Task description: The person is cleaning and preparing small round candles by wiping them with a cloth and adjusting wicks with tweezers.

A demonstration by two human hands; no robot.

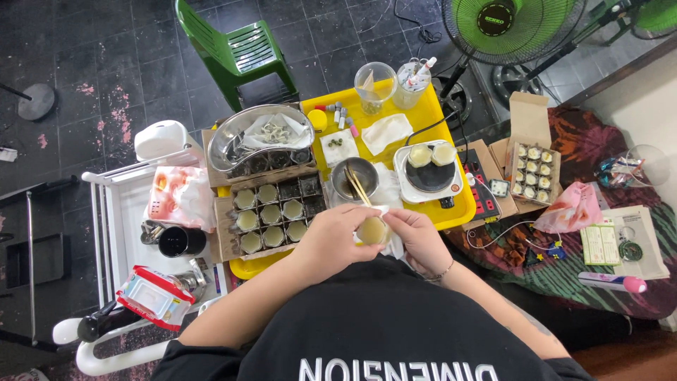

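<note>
Just below the yellow tray [451,204], close to my chest, I have both hands together on one small round jar of pale filling [371,230]: my left hand [331,243] cups it from the side while my right hand [419,236] pinches its rim, with a white cloth [390,243] tucked under it. To do this well, I judge I should keep the jar level, wipe with light turns, and stay clear of the metal bowl with sticks [355,178] just ahead and the carton of filled jars [271,215] beside my left hand.

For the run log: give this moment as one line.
left hand: holds small jar | right hand: wipes jar with tissue | yellow tray: ahead
</note>
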